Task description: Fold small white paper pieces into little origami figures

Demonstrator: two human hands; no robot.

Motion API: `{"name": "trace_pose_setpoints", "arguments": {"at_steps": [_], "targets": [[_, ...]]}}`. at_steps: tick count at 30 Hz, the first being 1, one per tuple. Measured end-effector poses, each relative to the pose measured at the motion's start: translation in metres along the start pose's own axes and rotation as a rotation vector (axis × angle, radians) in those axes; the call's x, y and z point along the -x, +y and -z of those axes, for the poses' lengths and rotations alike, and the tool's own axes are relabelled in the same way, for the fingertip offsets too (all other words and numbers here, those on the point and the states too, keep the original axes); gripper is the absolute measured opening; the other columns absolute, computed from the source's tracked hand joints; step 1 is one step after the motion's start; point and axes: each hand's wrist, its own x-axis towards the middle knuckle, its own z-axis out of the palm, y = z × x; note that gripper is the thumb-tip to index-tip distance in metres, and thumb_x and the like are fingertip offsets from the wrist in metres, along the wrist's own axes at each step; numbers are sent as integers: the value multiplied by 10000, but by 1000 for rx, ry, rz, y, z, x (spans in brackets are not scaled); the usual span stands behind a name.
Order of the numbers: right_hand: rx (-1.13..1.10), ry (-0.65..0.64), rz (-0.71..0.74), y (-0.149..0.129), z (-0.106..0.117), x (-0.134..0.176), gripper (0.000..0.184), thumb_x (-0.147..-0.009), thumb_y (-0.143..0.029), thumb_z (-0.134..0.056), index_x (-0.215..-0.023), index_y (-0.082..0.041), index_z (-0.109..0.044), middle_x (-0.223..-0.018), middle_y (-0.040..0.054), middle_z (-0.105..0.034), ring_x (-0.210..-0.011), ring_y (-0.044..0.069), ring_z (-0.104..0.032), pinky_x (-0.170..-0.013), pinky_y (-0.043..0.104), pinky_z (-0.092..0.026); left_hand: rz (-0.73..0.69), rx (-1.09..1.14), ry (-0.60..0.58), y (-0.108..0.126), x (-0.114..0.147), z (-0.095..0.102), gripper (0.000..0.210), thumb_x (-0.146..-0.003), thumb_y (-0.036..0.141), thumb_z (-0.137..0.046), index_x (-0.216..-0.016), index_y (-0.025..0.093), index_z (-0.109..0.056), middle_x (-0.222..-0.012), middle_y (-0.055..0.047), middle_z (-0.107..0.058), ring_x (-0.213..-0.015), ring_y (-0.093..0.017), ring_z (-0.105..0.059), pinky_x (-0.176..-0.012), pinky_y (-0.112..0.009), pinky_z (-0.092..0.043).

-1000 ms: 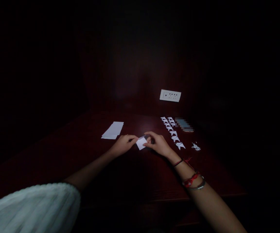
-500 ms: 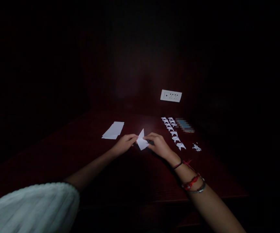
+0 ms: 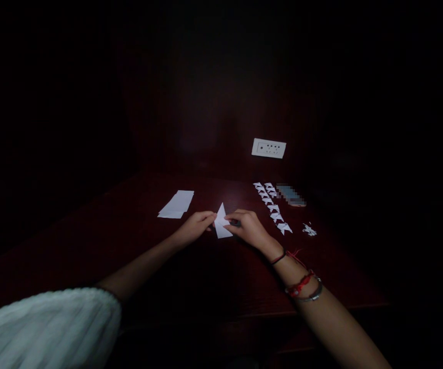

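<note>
Between my two hands is a small folded piece of white paper (image 3: 221, 225) with a pointed top, held just above or on the dark red table. My left hand (image 3: 197, 225) pinches its left edge between thumb and fingers. From the other side, my right hand (image 3: 247, 228) grips the paper with thumb and forefinger, its wrist carrying red and dark bracelets. A stack of white paper sheets (image 3: 177, 204) lies beyond my left hand. Two rows of small folded paper pieces (image 3: 274, 209) run along the table to the right of my right hand.
A phone-like flat object (image 3: 290, 195), blurred out, lies beside the rows. Small white paper scraps (image 3: 309, 229) form a little heap on the right. A white socket panel (image 3: 268, 148) is on the back wall. The table (image 3: 206, 287) is dimly lit, with darkness around it.
The folded paper has turned slightly, its point now more upright and its lower part differently shaped. Both hands keep their hold on it. The whole view has shifted a little.
</note>
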Motion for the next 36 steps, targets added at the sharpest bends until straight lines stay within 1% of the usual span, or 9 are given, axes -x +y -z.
{"name": "trace_pose_setpoints", "arguments": {"at_steps": [6, 12, 15, 18, 23, 26, 29, 32, 36], "targets": [[98, -8, 18, -2, 1, 0, 220, -694, -248, -522, -890, -168, -583, -829, 56, -587, -744, 133, -518, -695, 249, -350, 3, 26, 2, 1, -1, -3, 272, -745, 372, -364, -741, 147, -516, -707, -1, -528, -674, -120, -505, -595, -232, -416], [52, -6, -26, 1, 0, -2, 164, -674, -130, -487, -790, -154, -600, -777, 47, -608, -703, 133, -533, -632, 219, -363, -49, -183, 27, 3, 3, 0, 299, -740, 392, -355, -652, 151, -507, -646, 11, -517, -610, -114, -478, -537, -205, -362], [-15, 78, -137, 5, -1, -2, 175, -687, -146, -442, -757, -157, -603, -717, 30, -608, -643, 118, -529, -595, 210, -365, -43, -295, 30, 3, 5, 3, 248, -699, 375, -407, -623, 156, -495, -573, 33, -485, -543, -102, -444, -492, -196, -317], [-141, 137, -328, 14, -7, -4, 162, -664, -202, -454, -709, -146, -599, -620, 10, -586, -569, 104, -507, -533, 196, -365, -17, -412, 42, 0, 7, 5, 204, -674, 344, -421, -599, 162, -474, -554, 42, -465, -522, -97, -424, -478, -199, -292], [-353, 76, -513, 24, -18, -6, 175, -626, -244, -463, -682, -125, -578, -578, -2, -555, -511, 79, -482, -483, 169, -356, -86, -671, 95, -1, 8, 2, 128, -639, 267, -441, -557, 168, -439, -579, 29, -437, -556, -110, -419, -523, -218, -301], [-267, 72, -546, 19, -17, -6, 168, -610, -254, -470, -656, -132, -576, -589, -9, -546, -517, 71, -465, -481, 163, -332, -167, -749, 169, 0, 9, -3, 70, -628, 242, -463, -634, 172, -468, -706, 2, -437, -681, -138, -433, -632, -239, -333], [-135, 33, -561, 10, -12, -6, 169, -613, -267, -461, -573, -138, -563, -520, -24, -494, -494, 66, -433, -461, 166, -291, -174, -774, 186, 3, 12, -10, 107, -641, 236, -467, -734, 186, -480, -818, -12, -420, -771, -160, -422, -691, -262, -342], [-40, -14, -589, 2, -8, -7, 216, -626, -286, -445, -494, -142, -538, -453, -28, -438, -474, 65, -414, -455, 174, -268, -180, -792, 178, 8, 16, -15, 92, -662, 210, -450, -750, 193, -473, -870, -12, -401, -807, -162, -409, -692, -263, -351], [5, -13, -639, 0, -7, -8, 212, -616, -300, -459, -492, -149, -541, -450, -23, -450, -484, 68, -427, -465, 175, -275, -212, -841, 165, 16, 19, -19, 65, -674, 168, -435, -728, 185, -468, -900, -18, -391, -820, -161, -402, -662, -257, -359]]}}
